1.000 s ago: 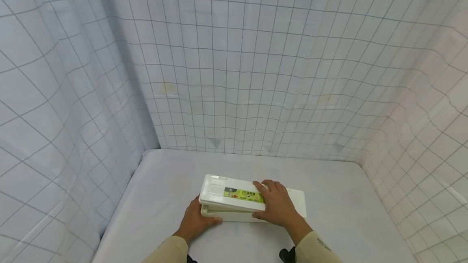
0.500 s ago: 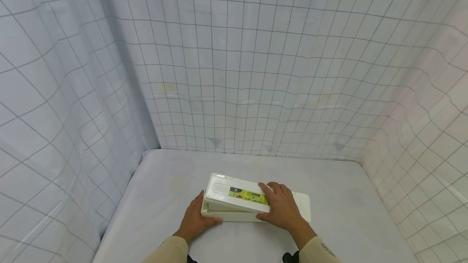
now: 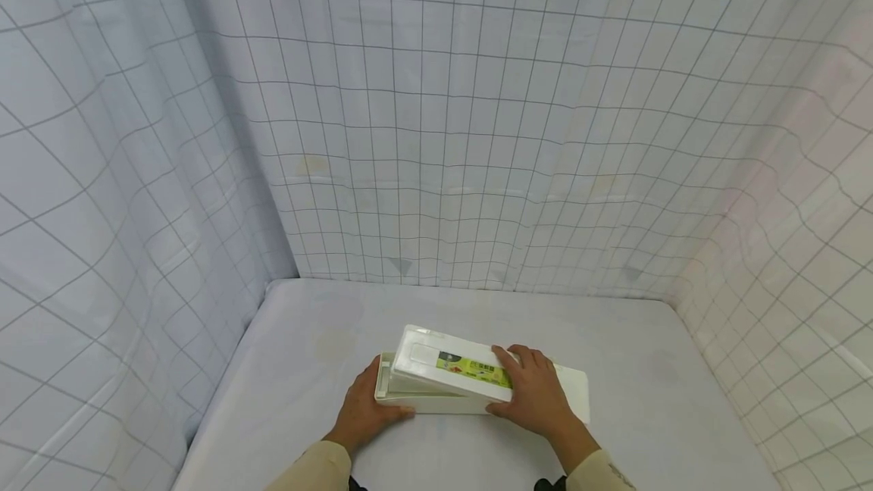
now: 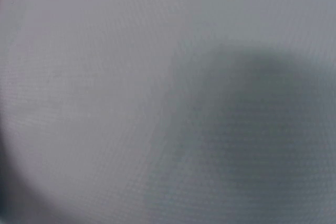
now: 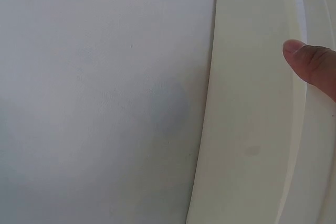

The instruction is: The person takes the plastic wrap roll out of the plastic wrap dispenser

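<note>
A long white plastic cling film box [image 3: 436, 404] lies across the table before me. Its white lid [image 3: 421, 351], with a yellow-green printed label, sits askew on top, raised at the left and overhanging the right end. At the left end my left hand [image 3: 361, 408] grips the box, thumb along the near side. My right hand [image 3: 539, 392] spans the lid, thumb at its near edge and fingers over the far edge. In the right wrist view the thumb [image 5: 310, 64] lies at the lid's edge, above the box's pale front wall [image 5: 247, 103]. The box's right part is hidden.
A white cloth [image 3: 327, 332] covers the table. White grid-patterned curtains [image 3: 436, 135] hang behind and at both sides. The left wrist view holds just blurred pale cloth [image 4: 94, 77] with a dark shadow.
My right hand has shifted the lid to the right and turned it slightly, uncovering more of the box's left end. The left hand has stayed in place on the box.
</note>
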The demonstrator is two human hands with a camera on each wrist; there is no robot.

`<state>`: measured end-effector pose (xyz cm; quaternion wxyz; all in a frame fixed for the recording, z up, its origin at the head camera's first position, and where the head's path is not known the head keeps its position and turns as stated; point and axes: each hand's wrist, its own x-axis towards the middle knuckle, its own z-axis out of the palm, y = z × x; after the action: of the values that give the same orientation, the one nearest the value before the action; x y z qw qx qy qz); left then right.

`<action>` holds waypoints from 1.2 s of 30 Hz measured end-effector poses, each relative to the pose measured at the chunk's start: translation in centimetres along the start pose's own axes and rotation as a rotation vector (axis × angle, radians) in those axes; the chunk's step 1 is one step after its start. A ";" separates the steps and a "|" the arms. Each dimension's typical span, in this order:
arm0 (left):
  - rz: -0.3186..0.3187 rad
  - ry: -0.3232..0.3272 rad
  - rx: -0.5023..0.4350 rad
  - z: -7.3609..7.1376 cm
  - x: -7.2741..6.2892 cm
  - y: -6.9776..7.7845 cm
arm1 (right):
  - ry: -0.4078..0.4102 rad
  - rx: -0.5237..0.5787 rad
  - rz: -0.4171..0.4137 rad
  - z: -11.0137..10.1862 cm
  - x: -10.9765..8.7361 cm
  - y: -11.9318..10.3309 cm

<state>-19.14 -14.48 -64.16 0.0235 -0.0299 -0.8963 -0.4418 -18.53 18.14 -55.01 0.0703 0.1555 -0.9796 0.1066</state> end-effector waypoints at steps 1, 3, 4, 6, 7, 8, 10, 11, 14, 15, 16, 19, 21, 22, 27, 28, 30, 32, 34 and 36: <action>0.000 0.003 -0.001 0.0 0.0 0.0 | 0.001 -0.001 0.004 0.0 -0.1 0.1; 0.002 0.013 -0.003 0.0 0.0 -0.1 | 0.003 -0.005 0.013 -0.1 -0.2 0.2; 0.006 0.018 -0.004 0.1 0.0 -0.1 | 0.006 -0.005 0.017 -0.1 -0.2 0.3; 0.008 0.024 -0.007 0.1 0.0 -0.2 | 0.009 0.000 0.026 -0.1 -0.4 0.5; 0.008 0.024 -0.010 0.1 0.0 -0.1 | 0.012 0.000 0.032 -0.1 -0.5 0.6; 0.008 0.023 -0.012 0.1 0.0 -0.1 | 0.013 -0.001 0.037 0.0 -0.6 0.7; 0.009 0.017 -0.014 0.1 0.0 -0.1 | 0.015 0.005 0.047 0.0 -0.8 0.9; 0.002 0.012 -0.015 0.1 0.0 -0.1 | 0.015 0.005 0.052 0.0 -0.9 1.0; -0.012 -0.002 -0.010 0.0 0.0 0.0 | 0.018 0.015 0.064 0.0 -1.2 1.2; -0.015 -0.004 -0.008 0.0 0.0 0.0 | 0.022 0.019 0.066 0.0 -1.2 1.3; -0.019 -0.006 -0.004 0.0 0.0 0.0 | 0.025 0.022 0.068 0.0 -1.3 1.4; -0.026 -0.011 -0.005 -0.1 0.0 0.1 | 0.034 0.026 0.073 0.0 -1.4 1.6; -0.028 -0.011 -0.006 -0.2 0.0 0.2 | 0.037 0.030 0.081 0.0 -1.5 1.8; -0.027 -0.011 -0.007 -0.2 0.0 0.3 | 0.038 0.033 0.084 0.0 -1.6 1.9; -0.012 -0.002 -0.008 -0.1 0.0 0.3 | 0.047 0.027 0.107 0.1 -2.0 2.2; -0.009 0.000 -0.008 -0.1 0.0 0.2 | 0.050 0.026 0.110 0.1 -2.0 2.3; 0.000 0.007 -0.003 0.0 0.0 0.1 | 0.053 0.026 0.119 0.1 -2.2 2.3; 0.009 0.017 -0.004 0.0 0.0 0.0 | 0.059 0.028 0.128 0.0 -2.3 2.4; 0.014 0.024 -0.007 0.1 0.0 0.0 | 0.064 0.026 0.134 -0.1 -2.5 2.4; 0.013 0.027 -0.009 0.0 0.0 0.0 | 0.066 0.021 0.141 -0.2 -2.7 2.5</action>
<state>-19.18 -14.47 -64.21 0.0382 -0.0301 -0.8936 -0.4462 -16.81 21.27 -55.79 0.0930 0.0831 -0.9841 0.1265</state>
